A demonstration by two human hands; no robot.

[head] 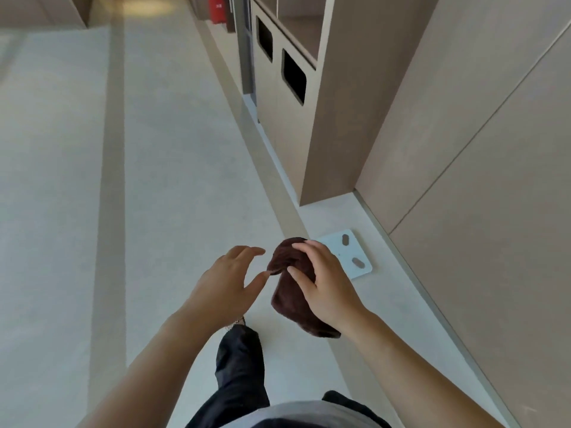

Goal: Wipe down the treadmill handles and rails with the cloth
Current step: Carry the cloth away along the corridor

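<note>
You held the dark brown cloth in your right hand, its fingers closed around it, above the floor. Your left hand was open just beside the cloth, not gripping. No treadmill was in view, so the wiping seemed not yet begun; all handles and rails were left.

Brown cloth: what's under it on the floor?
Beneath the held brown cloth lies pale floor and a white scale, whose near corner the cloth and right hand cover.
</note>
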